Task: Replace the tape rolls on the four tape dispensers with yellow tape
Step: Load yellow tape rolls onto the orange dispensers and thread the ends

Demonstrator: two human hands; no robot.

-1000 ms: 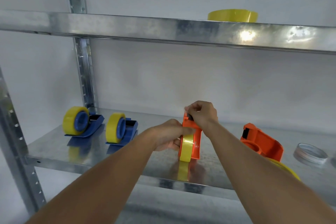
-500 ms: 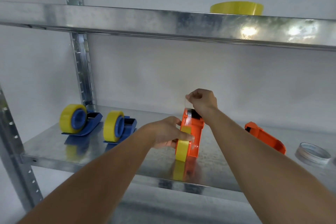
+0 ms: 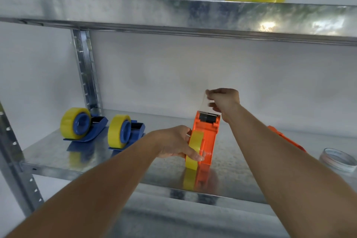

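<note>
Galvanized metal shelf (image 3: 96,152): upright orange plastic tape dispenser (image 3: 207,137) near centre. Left hand (image 3: 173,144) grips its yellow tape roll (image 3: 194,150); right hand (image 3: 224,100) pinches clear tape strip (image 3: 205,102) above the cutter.

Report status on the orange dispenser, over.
Left hand grips yellow roll on orange dispenser. Right hand pinches tape end above the cutter. Nothing in the way.

text: none readable | labels: none | brands: none | numbers: none
</note>
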